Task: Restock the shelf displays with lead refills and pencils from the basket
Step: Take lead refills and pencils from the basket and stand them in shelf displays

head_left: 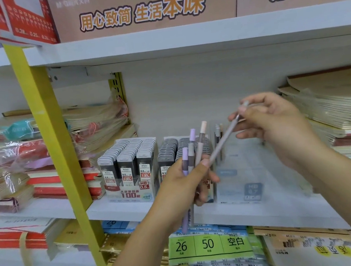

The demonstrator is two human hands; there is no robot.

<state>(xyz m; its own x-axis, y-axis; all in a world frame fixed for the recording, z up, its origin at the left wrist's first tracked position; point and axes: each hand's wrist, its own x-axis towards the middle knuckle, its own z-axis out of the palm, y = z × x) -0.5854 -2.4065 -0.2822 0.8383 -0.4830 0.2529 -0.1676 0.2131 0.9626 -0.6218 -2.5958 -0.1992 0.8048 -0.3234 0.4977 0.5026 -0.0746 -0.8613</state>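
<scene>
My left hand (186,182) grips a bunch of pastel pencils (190,150), purple and peach caps pointing up, in front of the middle shelf. My right hand (272,126) pinches the top end of one greyish pencil (223,140) that slants down to the bunch. Behind them stand two display boxes of lead refills, the left box (130,170) labelled HB 0.5 and full, the second box (172,150) partly hidden by my left hand. A clear pencil display (250,181) labelled HB 0.7 stands to the right with a few pencils at its back. The basket is out of view.
Wrapped notebook stacks (95,124) lie left of the refill boxes, more stacks (341,114) on the right. A yellow upright (49,129) crosses the shelf at the left. Green loose-leaf packs (207,245) lie on the shelf below. Cardboard boxes (145,7) sit on the top shelf.
</scene>
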